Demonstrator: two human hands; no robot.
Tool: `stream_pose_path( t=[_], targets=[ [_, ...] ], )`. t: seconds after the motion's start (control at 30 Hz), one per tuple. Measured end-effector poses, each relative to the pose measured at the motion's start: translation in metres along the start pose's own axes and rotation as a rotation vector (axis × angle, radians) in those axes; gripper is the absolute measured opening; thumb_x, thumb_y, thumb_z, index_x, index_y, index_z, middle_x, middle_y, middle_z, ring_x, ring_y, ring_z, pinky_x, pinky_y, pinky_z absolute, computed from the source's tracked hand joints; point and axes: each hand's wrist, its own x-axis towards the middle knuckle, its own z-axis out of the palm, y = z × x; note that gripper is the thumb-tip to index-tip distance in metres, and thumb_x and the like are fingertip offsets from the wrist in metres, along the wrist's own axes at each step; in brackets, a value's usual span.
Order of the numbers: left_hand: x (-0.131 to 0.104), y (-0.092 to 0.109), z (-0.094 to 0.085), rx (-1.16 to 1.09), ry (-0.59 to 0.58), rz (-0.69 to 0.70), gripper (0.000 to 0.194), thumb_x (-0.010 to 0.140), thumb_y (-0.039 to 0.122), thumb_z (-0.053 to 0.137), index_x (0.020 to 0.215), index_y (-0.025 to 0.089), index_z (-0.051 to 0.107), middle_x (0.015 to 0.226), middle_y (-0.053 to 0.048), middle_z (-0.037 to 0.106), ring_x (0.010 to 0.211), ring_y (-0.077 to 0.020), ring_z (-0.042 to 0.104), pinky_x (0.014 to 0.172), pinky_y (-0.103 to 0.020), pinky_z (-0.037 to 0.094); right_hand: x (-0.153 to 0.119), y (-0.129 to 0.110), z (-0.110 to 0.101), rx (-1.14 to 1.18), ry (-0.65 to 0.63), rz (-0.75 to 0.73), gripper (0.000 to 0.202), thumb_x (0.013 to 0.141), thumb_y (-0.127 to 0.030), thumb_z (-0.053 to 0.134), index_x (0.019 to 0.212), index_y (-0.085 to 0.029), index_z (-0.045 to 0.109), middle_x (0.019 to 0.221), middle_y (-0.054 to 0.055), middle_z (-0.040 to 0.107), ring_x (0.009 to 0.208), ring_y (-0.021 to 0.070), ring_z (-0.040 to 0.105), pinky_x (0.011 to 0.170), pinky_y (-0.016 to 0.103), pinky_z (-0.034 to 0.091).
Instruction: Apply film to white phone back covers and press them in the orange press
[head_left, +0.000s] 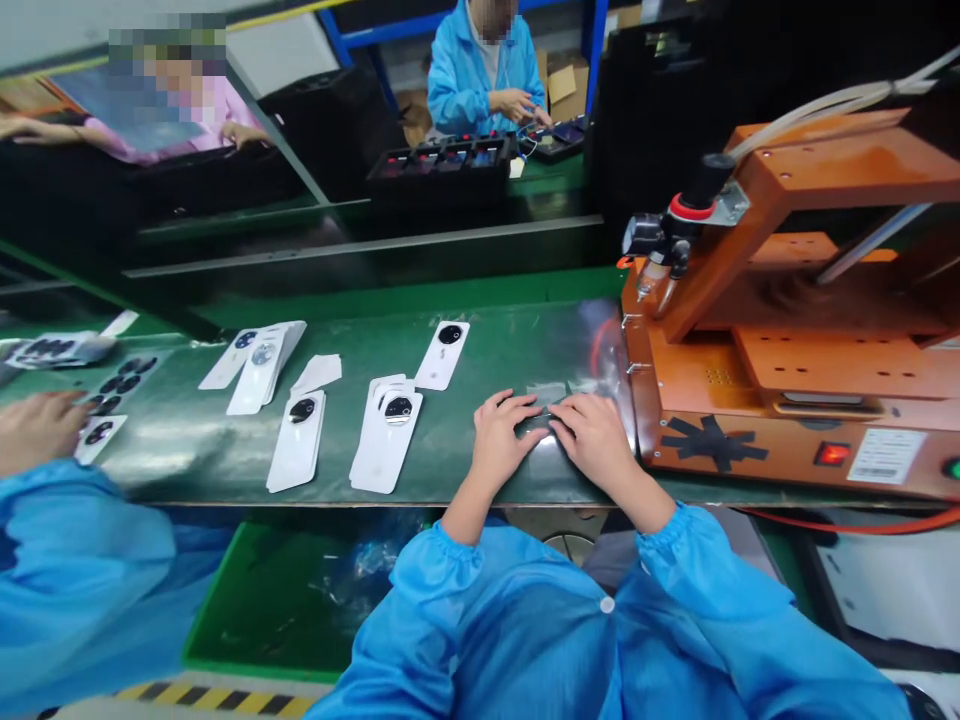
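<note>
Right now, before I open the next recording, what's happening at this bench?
The person's left hand and right hand are close together on the green bench, fingers at a small, thin, see-through piece; its exact shape is unclear. White panels with dark round areas lie to the left, some stacked. An orange machine with a lit red switch stands to the right. A co-worker's hand is at the far left.

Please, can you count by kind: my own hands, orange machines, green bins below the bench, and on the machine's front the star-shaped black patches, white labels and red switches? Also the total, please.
Own hands, left hand and right hand: 2
Orange machine: 1
Green bin: 1
Black patch: 1
White label: 1
Red switch: 1
Total: 7
</note>
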Motion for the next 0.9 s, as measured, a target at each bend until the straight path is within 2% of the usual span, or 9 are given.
stream_pose_path(
  t=[0.17, 0.37, 0.53, 0.63, 0.9],
  targets=[
    [0.0, 0.0, -0.001, -0.036, 0.024, 0.007, 0.021, 0.082, 0.034, 0.082, 0.102, 0.03, 0.076, 0.127, 0.002, 0.073, 0.135, -0.0272, 0.048, 0.111, -0.049, 0.036, 0.007, -0.002, 0.001, -0.074, -0.057, -0.105, 0.015, 0.1, -0.026, 0.06, 0.106, -0.02, 0.072, 0.103, 0.007, 0.069, 0.096, 0.023, 0.054, 0.083, 0.04, 0.032],
    [0.001, 0.0, 0.001, -0.03, 0.025, -0.002, 0.02, 0.083, 0.032, 0.081, 0.103, 0.031, 0.076, 0.129, 0.003, 0.072, 0.136, -0.0272, 0.047, 0.113, -0.05, 0.035, 0.007, -0.003, 0.002, -0.088, -0.07, -0.138, 0.019, 0.102, -0.027, 0.056, 0.097, -0.021, 0.073, 0.1, 0.006, 0.069, 0.093, 0.0217, 0.053, 0.079, 0.04, 0.031],
    [0.0, 0.003, 0.0, 0.002, 0.003, 0.002, 0.022, 0.086, 0.031, 0.077, 0.108, 0.033, 0.077, 0.133, 0.003, 0.07, 0.138, -0.0276, 0.046, 0.113, -0.051, 0.035, 0.008, -0.004, 0.003, -0.064, -0.045, -0.087, 0.014, 0.1, -0.027, 0.06, 0.103, -0.02, 0.072, 0.102, 0.007, 0.069, 0.094, 0.0224, 0.054, 0.079, 0.039, 0.031],
    [0.0, 0.003, -0.001, -0.003, 0.01, -0.001, 0.024, 0.085, 0.032, 0.078, 0.109, 0.033, 0.076, 0.133, 0.003, 0.071, 0.137, -0.0275, 0.047, 0.113, -0.05, 0.035, 0.011, -0.006, 0.004, -0.055, -0.03, -0.044, 0.012, 0.098, -0.028, 0.063, 0.098, -0.02, 0.072, 0.095, 0.007, 0.068, 0.09, 0.0224, 0.054, 0.077, 0.039, 0.031],
    [-0.001, 0.003, 0.0, 0.017, 0.011, 0.006, 0.024, 0.087, 0.032, 0.076, 0.11, 0.034, 0.076, 0.134, 0.002, 0.07, 0.138, -0.0272, 0.047, 0.113, -0.05, 0.036, 0.012, -0.007, 0.005, -0.037, -0.033, -0.058, 0.013, 0.099, -0.024, 0.059, 0.093, -0.02, 0.07, 0.097, 0.007, 0.067, 0.091, 0.0226, 0.053, 0.078, 0.038, 0.033]
  ],
)
